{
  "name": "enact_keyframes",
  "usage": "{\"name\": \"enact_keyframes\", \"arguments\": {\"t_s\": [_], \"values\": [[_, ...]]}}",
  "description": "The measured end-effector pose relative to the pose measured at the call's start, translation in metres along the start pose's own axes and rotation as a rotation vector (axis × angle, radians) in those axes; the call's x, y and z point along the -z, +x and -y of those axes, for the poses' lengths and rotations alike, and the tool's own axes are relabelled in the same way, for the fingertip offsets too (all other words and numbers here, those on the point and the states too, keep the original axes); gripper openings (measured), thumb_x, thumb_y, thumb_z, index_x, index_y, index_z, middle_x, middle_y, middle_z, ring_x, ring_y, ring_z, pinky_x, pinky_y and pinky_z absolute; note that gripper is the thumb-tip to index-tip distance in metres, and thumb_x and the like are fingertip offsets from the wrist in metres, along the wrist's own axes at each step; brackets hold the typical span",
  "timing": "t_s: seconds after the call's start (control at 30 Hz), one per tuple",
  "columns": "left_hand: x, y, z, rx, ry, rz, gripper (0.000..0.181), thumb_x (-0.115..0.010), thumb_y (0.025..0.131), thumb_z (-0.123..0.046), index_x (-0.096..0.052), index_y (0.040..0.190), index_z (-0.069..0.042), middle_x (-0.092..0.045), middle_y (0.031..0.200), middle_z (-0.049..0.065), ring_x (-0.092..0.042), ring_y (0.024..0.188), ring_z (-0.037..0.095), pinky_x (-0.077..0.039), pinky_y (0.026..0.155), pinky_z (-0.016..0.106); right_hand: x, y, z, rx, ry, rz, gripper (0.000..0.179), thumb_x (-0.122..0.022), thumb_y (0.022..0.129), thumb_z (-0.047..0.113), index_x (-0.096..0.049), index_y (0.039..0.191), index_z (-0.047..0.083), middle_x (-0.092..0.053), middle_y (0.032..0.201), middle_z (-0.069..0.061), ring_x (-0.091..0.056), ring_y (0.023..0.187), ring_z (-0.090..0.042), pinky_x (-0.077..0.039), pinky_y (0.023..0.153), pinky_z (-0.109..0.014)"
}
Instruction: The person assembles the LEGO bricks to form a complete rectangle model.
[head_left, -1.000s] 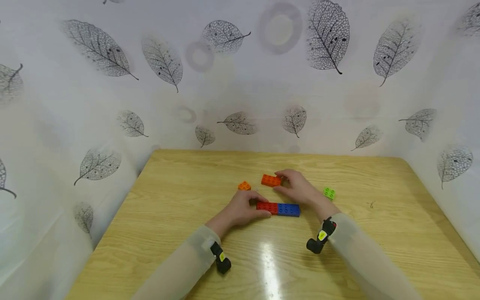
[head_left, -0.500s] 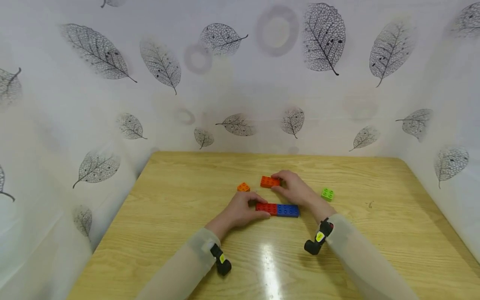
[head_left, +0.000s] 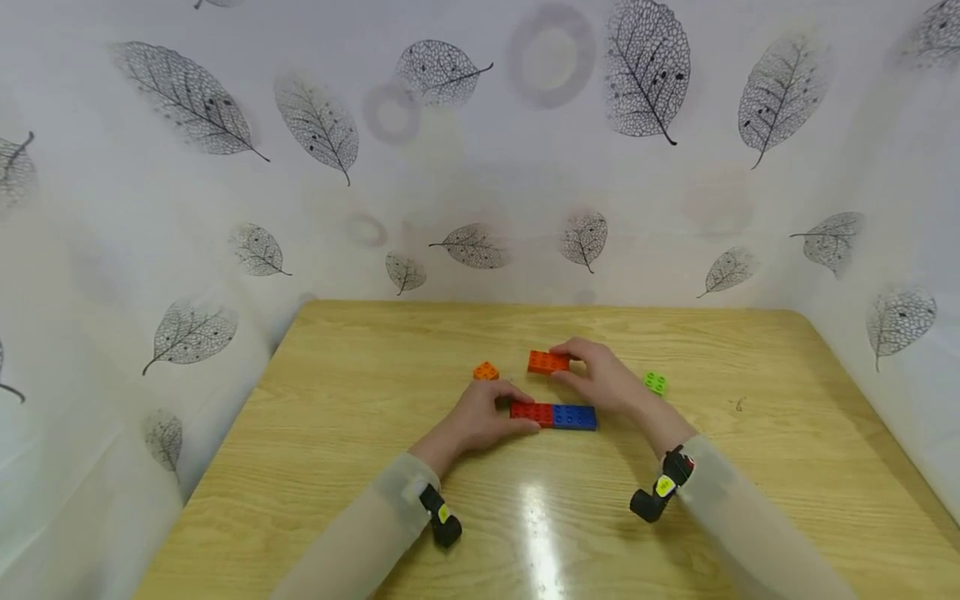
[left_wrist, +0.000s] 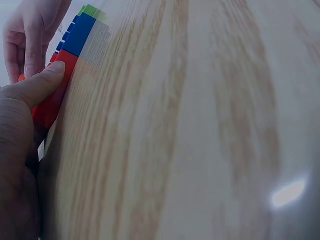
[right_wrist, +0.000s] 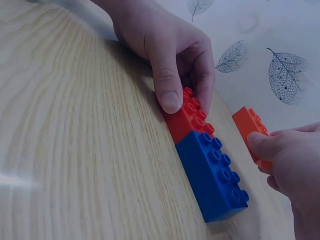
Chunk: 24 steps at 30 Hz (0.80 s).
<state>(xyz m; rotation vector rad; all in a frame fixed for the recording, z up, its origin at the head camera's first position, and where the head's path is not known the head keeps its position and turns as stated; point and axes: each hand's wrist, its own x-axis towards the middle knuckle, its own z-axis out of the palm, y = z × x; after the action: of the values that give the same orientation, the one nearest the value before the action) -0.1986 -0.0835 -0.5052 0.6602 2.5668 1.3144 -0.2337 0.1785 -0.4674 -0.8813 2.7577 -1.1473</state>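
Observation:
My left hand [head_left: 480, 412] grips the left end of a red toy brick [head_left: 538, 415], thumb on its near side and fingers on the far side. End to end with it on the table lies a blue brick [head_left: 574, 417]; both show studs on top in the right wrist view. Farther back, my right hand [head_left: 596, 375] pinches an orange-red brick [head_left: 546, 362] by its right end. In the right wrist view the thumb of that right hand [right_wrist: 300, 165] lies on the side of the orange-red brick [right_wrist: 244, 125].
Behind my left hand sits a small orange brick [head_left: 486, 372], partly covered by the fingers. A light green brick [head_left: 656, 382] lies by my right wrist. The wooden table [head_left: 345, 367] ends at a leaf-patterned cloth [head_left: 480, 183] at the back and sides.
My right hand and the orange-red brick have shifted slightly right over the last half second, and the right wrist has swung right too. My left hand keeps its grip on the red brick.

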Motion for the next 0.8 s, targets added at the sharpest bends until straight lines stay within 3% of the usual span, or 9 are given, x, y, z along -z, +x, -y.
{"name": "enact_keyframes", "arguments": {"t_s": [0.23,0.67,0.8], "values": [[0.001,-0.001,-0.002,0.019,0.012,-0.002,0.039,-0.092,0.083,-0.046,-0.082,0.113,-0.023,-0.074,0.111,-0.012,-0.064,0.120,0.015,-0.045,0.111,0.039,0.004,-0.011,0.007,0.065,-0.002,0.023,0.035,-0.075,0.101,0.015,-0.069,0.133,0.004,-0.070,0.124,-0.005,-0.066,0.119,-0.028,-0.051,0.104,-0.053],[0.000,0.000,0.000,-0.001,0.023,-0.014,0.045,-0.093,0.082,-0.046,-0.082,0.116,-0.019,-0.075,0.114,-0.008,-0.065,0.114,0.015,-0.048,0.105,0.037,0.004,-0.033,0.019,0.101,0.070,0.059,0.032,-0.077,0.100,0.014,-0.071,0.130,0.007,-0.071,0.120,0.002,-0.067,0.114,-0.021,-0.054,0.100,-0.049],[0.000,0.000,0.000,0.000,0.029,-0.013,0.044,-0.093,0.082,-0.046,-0.082,0.116,-0.020,-0.075,0.115,-0.008,-0.064,0.119,0.016,-0.047,0.107,0.038,0.002,-0.038,0.020,0.112,0.073,0.056,0.032,-0.079,0.098,0.012,-0.072,0.128,0.007,-0.071,0.118,0.002,-0.068,0.112,-0.020,-0.055,0.097,-0.050]]}}
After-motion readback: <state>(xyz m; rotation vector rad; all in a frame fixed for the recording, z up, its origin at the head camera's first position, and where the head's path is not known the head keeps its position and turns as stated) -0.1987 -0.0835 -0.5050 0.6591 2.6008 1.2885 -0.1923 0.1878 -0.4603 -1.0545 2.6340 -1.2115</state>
